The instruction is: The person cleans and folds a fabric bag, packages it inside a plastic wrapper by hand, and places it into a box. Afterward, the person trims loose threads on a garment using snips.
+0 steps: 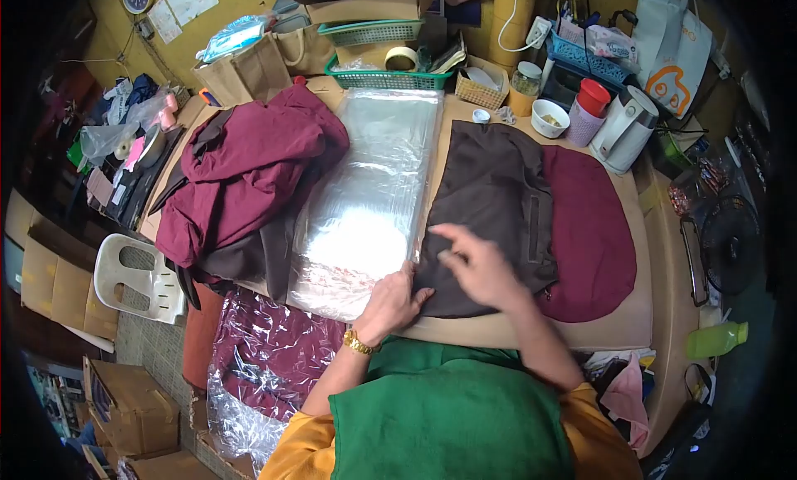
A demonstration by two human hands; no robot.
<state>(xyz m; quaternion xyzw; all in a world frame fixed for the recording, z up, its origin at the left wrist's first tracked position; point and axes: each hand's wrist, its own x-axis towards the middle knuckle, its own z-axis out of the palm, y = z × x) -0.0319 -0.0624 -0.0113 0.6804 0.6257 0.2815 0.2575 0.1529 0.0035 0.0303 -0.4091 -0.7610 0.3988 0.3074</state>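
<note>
My left hand (392, 303) rests at the near edge of the table, where a stack of clear plastic bags (365, 181) meets a folded dark brown garment (486, 206). Its thumb is spread to the right, and nothing shows in its grasp. Above the dark garment is my right hand (480, 268), a little blurred, index finger stretched out to the left and no object in it. Maroon fabric (589, 239) with a rounded edge extends from the garment's right side. Left of the bags lies a loose heap of maroon and dark garments (249, 169).
Green baskets (386, 80), a jar (525, 78), a white bowl (550, 119), a red cup (593, 96) and an electric kettle (627, 127) line the table's back. Plastic-wrapped maroon garments (274, 355) sit below the front edge. A white plastic chair (137, 277) stands left.
</note>
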